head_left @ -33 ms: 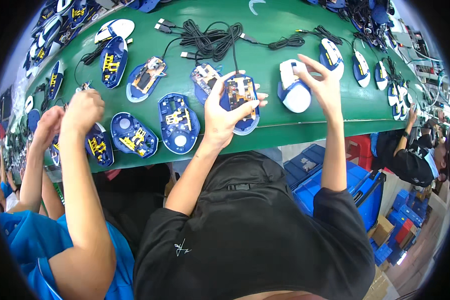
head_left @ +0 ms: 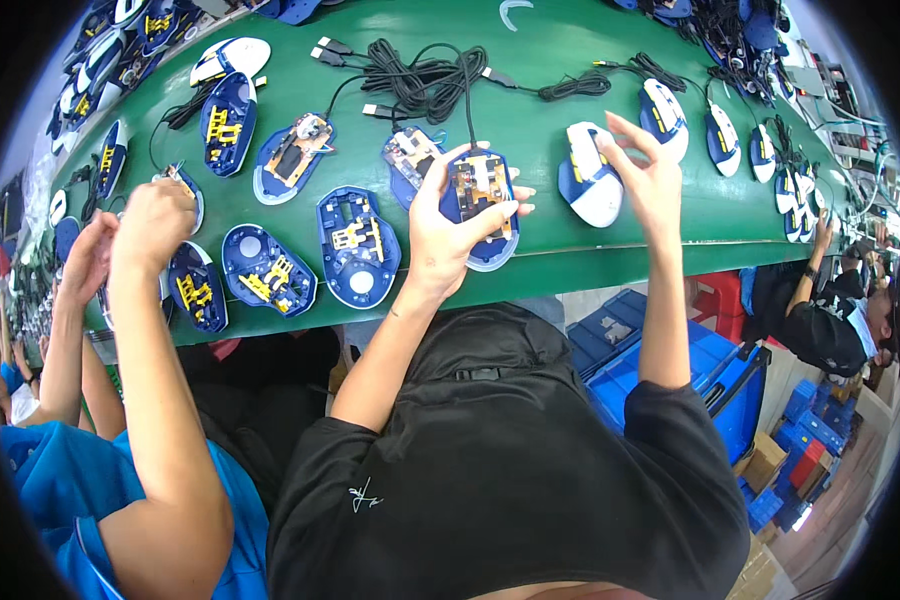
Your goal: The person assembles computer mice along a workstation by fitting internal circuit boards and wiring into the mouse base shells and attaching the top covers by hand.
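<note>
Left hand (head_left: 446,226): closed around an opened mouse base, thumb across the near right part, fingertips showing past its right side.
Opened mouse base (head_left: 485,178): blue, circuit board facing up, above the near half of the green table (head_left: 550,120); whether it touches the tabletop cannot be told.
Right hand (head_left: 654,178): thumb and forefinger curved and spread apart at the far right edge of a white-and-blue mouse; whether the thumb touches it cannot be told.
White-and-blue mouse (head_left: 595,192): right of the held base, white side up.
Other circuit-board bases: one (head_left: 406,160) just left of the held base, partly hidden by the left hand; another (head_left: 295,160) farther left.
Blue mouse shells (head_left: 360,283): three along the near edge to the left, hollow side up, yellow parts inside; a similar one farther back.
Black cables (head_left: 425,85): heaped on the far side, one running to the held base.
Closed mice (head_left: 722,140): spread along the right.
Co-worker (head_left: 60,475): at left, blue shirt, forearms raised towards the table.
Blue crate (head_left: 620,372): below the table's near edge, right.
</note>
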Available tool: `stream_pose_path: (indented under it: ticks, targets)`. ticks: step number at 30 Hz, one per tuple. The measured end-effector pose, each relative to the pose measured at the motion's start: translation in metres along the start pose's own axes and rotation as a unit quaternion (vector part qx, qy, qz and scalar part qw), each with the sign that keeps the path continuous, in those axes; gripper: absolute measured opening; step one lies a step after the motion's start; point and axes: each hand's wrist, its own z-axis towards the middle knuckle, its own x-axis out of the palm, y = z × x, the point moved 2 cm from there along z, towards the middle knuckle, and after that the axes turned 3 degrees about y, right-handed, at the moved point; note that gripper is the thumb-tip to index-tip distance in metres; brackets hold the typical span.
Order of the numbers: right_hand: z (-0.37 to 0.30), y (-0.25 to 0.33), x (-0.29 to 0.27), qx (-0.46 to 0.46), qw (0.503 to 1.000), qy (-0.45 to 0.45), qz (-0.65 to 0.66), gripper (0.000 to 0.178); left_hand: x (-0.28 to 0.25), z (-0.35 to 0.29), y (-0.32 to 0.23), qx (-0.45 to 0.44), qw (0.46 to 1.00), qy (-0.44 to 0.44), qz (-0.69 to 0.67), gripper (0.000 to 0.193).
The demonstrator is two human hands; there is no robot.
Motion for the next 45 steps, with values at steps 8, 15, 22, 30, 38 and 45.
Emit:
stream_pose_path:
  ticks: [8, 15, 22, 30, 38, 45]
  targets:
    - [-0.046, 0.013, 0.048, -0.153, 0.967, -0.147, -0.138, 0.049, 0.001, 0.004, -0.005, 0.009, 1.0, -0.011, -0.007, 0.059]
    - [-0.073, 0.095, 0.083, -0.243, 0.967, -0.062, -0.039, 0.044, 0.004, -0.001, -0.009, -0.007, 0.985, -0.006, -0.173, 0.039]
    - [-0.079, 0.097, 0.115, -0.255, 0.966, 0.028, 0.029, 0.058, 0.007, -0.01, -0.021, 0.094, 0.993, -0.029, -0.063, 0.043]
    - [-0.086, 0.093, 0.098, 0.05, 0.914, 0.111, 0.386, 0.066, -0.007, 0.001, -0.034, 0.126, 0.987, 0.002, -0.101, 0.047]
    - [-0.036, 0.044, 0.015, 0.011, 0.958, 0.029, 0.284, 0.052, 0.007, -0.053, -0.064, 0.188, 0.866, -0.038, 0.462, 0.063]
    - [0.014, -0.045, -0.012, 0.078, 0.991, -0.084, 0.064, 0.052, -0.042, -0.076, -0.075, 0.123, 0.596, -0.104, 0.787, 0.074]
